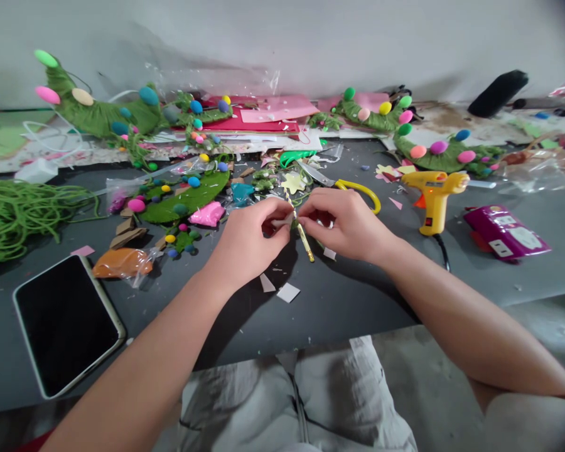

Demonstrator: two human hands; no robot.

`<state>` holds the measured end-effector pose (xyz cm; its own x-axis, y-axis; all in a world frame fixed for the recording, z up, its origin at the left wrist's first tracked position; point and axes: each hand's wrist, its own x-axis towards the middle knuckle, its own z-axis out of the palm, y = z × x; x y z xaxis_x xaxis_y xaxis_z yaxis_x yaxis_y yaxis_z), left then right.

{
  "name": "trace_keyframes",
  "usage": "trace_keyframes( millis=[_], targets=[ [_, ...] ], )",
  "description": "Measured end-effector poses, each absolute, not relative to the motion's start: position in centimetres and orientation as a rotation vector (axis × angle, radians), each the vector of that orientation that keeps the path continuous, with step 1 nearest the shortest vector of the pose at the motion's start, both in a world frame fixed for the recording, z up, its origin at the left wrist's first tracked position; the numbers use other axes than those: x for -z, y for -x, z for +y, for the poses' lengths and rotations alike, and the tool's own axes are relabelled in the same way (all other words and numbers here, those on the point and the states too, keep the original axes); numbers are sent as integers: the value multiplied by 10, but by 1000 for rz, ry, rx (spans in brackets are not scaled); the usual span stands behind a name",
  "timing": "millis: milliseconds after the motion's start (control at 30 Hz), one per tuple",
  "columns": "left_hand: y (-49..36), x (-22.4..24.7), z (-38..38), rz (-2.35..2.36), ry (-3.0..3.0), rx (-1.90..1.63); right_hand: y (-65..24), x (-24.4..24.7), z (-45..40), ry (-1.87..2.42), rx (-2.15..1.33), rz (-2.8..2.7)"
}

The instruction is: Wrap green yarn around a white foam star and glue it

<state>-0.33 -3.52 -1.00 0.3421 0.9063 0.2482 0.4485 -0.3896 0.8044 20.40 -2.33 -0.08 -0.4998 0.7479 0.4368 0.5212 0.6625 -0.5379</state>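
A gold-patterned pencil (306, 243) slants between my two hands, its lower end toward me. My left hand (258, 235) is closed in a pinch against the pencil's left side; a small pale piece seems to lie between its fingers. From the right, my right hand (341, 220) pinches the pencil with thumb and fingers. Just beyond the fingertips lies a pale yellow flower-shaped cutout (292, 182); whether it touches the pencil is unclear. Scissors with yellow handles (371, 196) lie behind my right hand. White paper scraps (289, 292) rest below the hands.
A yellow glue gun (434, 198) stands on the right, near a purple packet (506, 232). Green yarn (23, 216), a tablet-like device (68, 326) and an orange clay-like packet (125, 262) lie left. Green crescents with coloured balls (103, 113) line the back.
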Motion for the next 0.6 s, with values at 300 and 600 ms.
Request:
trace_keyframes(
  millis=[300, 600],
  targets=[
    [0, 5, -31, 1151, -1580, -1065, -202, 2, -27, 878, -309, -2187],
    [-3, -1, -33, 967, -1098, -1107, -201, 2, -32, 846, -81, -2183]
  ],
)
